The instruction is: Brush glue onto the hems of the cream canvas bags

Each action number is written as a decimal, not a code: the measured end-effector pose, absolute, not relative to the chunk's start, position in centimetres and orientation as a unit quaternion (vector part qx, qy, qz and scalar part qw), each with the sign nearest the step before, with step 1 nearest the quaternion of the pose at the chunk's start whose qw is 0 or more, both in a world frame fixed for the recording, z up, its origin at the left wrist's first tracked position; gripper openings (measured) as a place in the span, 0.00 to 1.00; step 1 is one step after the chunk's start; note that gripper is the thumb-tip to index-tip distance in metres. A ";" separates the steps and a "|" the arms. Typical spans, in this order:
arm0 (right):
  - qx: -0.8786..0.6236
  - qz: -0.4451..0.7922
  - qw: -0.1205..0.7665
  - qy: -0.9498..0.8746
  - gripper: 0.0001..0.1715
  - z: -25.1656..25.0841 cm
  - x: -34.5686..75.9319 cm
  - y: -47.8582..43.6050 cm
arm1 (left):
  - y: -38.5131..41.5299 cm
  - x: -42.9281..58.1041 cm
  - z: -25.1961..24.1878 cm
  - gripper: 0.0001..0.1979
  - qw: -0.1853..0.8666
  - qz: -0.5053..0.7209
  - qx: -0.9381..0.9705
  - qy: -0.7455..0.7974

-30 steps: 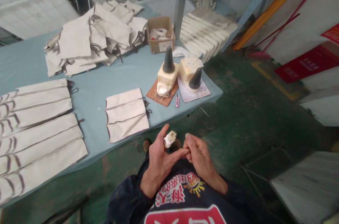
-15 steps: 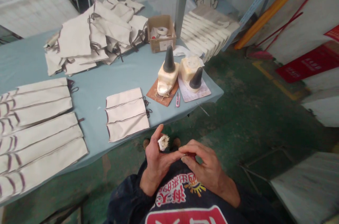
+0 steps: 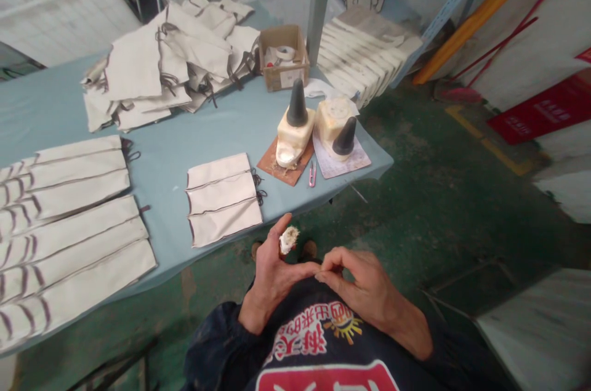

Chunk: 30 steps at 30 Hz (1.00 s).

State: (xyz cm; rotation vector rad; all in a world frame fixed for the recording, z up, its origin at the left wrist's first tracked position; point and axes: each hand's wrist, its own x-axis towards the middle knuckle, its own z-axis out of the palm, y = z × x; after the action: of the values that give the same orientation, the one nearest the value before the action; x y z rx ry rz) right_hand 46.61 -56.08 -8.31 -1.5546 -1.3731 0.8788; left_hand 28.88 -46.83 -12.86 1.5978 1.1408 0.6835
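Note:
My left hand is held in front of my lap, closed round a small brush with a worn, pale bristle head that sticks up between thumb and forefinger. My right hand is beside it, fingers bent, its thumb and forefinger pinching at a fingertip of the left hand. What the pinch holds, if anything, is too small to name. Both hands hover over the green floor, just off the near edge of the blue table. Closest on the table lie three overlapping cream cloth pouches.
Two pale blocks topped with dark cones stand near the table corner, pink snips beside them. A cardboard box, a heap of cloth bags and rows of pouches fill the table. Orange poles lean at right.
My right hand slid a little right and down, shifting its pinch on the left fingertip. The brush head dipped, then rose again. The view has drifted slightly.

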 end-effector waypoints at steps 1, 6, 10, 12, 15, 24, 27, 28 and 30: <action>-0.618 0.376 0.415 -0.552 0.13 -8.2 46.9 -56.0 | -46.6 28.8 -12.8 0.50 0.524 0.269 0.658 0.469; -0.587 0.507 0.377 -0.506 0.17 -8.0 47.1 -56.0 | -47.2 29.6 -12.9 0.46 0.673 0.225 0.556 0.432; -0.519 0.647 0.432 -0.354 0.26 -8.5 45.8 -56.2 | -48.7 30.8 -12.7 0.41 0.780 0.219 0.431 0.398; -0.473 0.679 0.486 -0.281 0.27 -8.9 45.0 -56.2 | -49.2 31.3 -12.6 0.38 0.798 0.216 0.396 0.399; -0.406 0.698 0.557 -0.194 0.27 -9.4 43.6 -56.1 | -49.4 31.5 -12.6 0.33 0.800 0.221 0.368 0.419; -0.506 0.599 0.598 -0.167 0.26 -10.1 42.9 -56.1 | -49.1 30.8 -12.3 0.24 0.759 0.249 0.357 0.484; -0.546 0.569 0.583 -0.194 0.27 -10.8 43.7 -56.1 | -49.1 30.7 -11.5 0.26 0.786 0.241 0.334 0.461; -0.552 0.561 0.583 -0.202 0.28 -11.1 43.9 -56.1 | -49.1 30.7 -11.3 0.26 0.795 0.240 0.325 0.452; -0.563 0.545 0.581 -0.219 0.29 -11.5 44.2 -56.1 | -49.2 30.9 -10.9 0.27 0.809 0.238 0.309 0.440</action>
State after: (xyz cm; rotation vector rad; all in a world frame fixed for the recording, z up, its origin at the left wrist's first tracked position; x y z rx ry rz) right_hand 44.20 -56.11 -11.51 -1.3164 -0.5117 1.2731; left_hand 30.91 -49.17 -10.90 0.6600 0.9412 0.5088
